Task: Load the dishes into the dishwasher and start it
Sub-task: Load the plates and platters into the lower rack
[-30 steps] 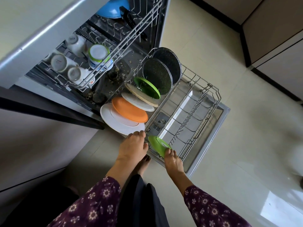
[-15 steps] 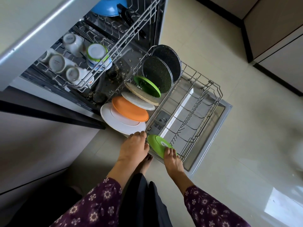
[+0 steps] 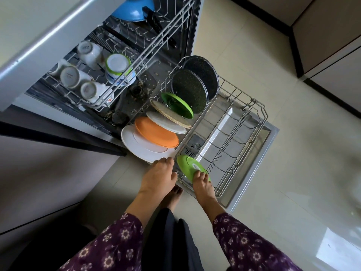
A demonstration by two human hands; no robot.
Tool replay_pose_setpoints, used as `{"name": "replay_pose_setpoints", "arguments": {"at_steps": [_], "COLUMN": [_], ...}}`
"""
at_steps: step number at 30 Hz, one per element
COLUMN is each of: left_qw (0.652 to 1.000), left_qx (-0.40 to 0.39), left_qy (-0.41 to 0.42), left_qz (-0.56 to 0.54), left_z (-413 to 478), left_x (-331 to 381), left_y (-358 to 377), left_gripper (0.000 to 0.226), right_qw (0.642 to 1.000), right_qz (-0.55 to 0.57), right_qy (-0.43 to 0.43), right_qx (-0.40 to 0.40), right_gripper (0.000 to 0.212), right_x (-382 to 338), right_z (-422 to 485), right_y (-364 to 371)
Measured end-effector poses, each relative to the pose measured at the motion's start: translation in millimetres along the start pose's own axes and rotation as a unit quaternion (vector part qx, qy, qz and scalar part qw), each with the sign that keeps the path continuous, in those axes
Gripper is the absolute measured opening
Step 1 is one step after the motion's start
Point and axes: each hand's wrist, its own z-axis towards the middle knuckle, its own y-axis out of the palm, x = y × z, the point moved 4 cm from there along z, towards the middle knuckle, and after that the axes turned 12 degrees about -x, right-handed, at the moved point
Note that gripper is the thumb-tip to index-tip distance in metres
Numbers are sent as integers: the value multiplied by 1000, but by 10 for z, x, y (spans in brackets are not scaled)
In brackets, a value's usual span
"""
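Note:
The lower rack (image 3: 259, 114) is pulled out over the open dishwasher door (image 3: 271, 137). My right hand (image 3: 203, 185) pinches a small green plate (image 3: 186, 166), held tilted at the rack's near front corner. My left hand (image 3: 159, 174) lies at the rack's front rim, with its fingertips against the edge of the large white plate (image 3: 136, 146). Behind that plate stand an orange plate (image 3: 156, 133), two pale plates (image 3: 166, 122), another green plate (image 3: 176, 104) and two dark speckled plates (image 3: 189, 90). In the upper rack (image 3: 148, 49) sit cups (image 3: 70, 77) and a blue bowl (image 3: 132, 10).
The right half of the lower rack holds only bare tines (image 3: 230, 137). Food crumbs lie on the dishwasher floor (image 3: 140, 85). A counter edge (image 3: 39, 42) overhangs at the left. Pale floor tiles (image 3: 293, 182) spread to the right, with cabinets (image 3: 332, 45) beyond. My foot (image 3: 173, 196) stands by the door.
The small green plate has shifted slightly up and inward at the rack's front corner. My left hand has stayed at the rim by the white plate.

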Motion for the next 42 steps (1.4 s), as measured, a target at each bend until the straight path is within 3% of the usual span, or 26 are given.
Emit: {"name": "replay_pose_setpoints", "arguments": {"at_steps": [5, 12, 17, 22, 24, 27, 34, 42], "left_qw": [1000, 1000, 1000, 1000, 1000, 999, 994, 969], "left_qx": [-4, -4, -5, -2, -1, 26, 111, 217], "left_qy": [-9, -9, -6, 2, 5, 13, 10, -82], "left_qz": [-6, 1, 8, 9, 9, 15, -5, -78], "left_z": [-25, -30, -32, -90, -100, -222, -841, -2455], "left_x": [-127, -188, -119, 6, 54, 157, 265, -291], "left_y": [61, 131, 139, 23, -62, -352, -1239, -2090], "left_gripper": [28, 28, 27, 29, 29, 30, 31, 23], "right_qw": [999, 998, 993, 983, 985, 990, 974, 938], "right_qz": [13, 50, 112, 164, 153, 122, 162, 86], "right_qy": [25, -3, -23, -9, -17, -37, -143, -307], "right_qx": [-30, -38, -23, -78, -78, -61, 68, 139], "right_gripper": [55, 67, 62, 77, 73, 60, 29, 19], "right_x": [-59, 199, 198, 181, 144, 57, -392, -1510], "right_z": [163, 161, 99, -14, -50, -225, -902, -2425], "right_y": [157, 455, 353, 145, 10, -411, -1810, -3188]}}
